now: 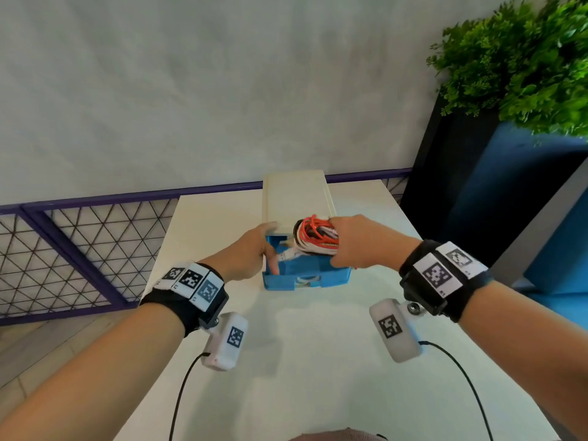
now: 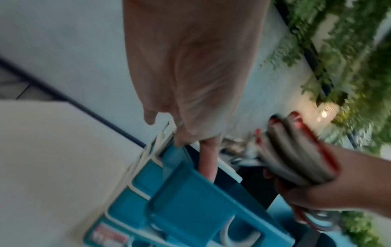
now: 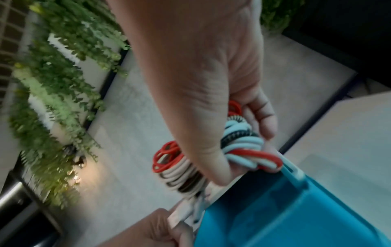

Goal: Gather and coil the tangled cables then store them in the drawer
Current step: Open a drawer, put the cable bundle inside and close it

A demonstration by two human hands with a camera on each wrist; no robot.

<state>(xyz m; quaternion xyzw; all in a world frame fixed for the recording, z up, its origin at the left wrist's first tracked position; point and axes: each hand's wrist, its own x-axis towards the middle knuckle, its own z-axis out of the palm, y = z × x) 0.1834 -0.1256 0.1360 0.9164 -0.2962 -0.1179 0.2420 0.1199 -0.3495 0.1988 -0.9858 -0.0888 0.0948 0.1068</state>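
Coiling looks finished: your right hand (image 1: pixel 356 241) grips the coiled cables (image 1: pixel 313 238), a red, white and dark bundle, just above the back of the open blue drawer (image 1: pixel 307 278), which stands pulled out of the cream drawer unit (image 1: pixel 296 195) on the bench (image 1: pixel 318 361). Your left hand (image 1: pixel 245 256) is on the drawer's left wall, fingers reaching inside near a loose white plug end (image 1: pixel 286 256); whether it pinches that end you cannot tell. What remains, by my reading: lower the bundle in, tuck the stray end, then push the drawer shut.
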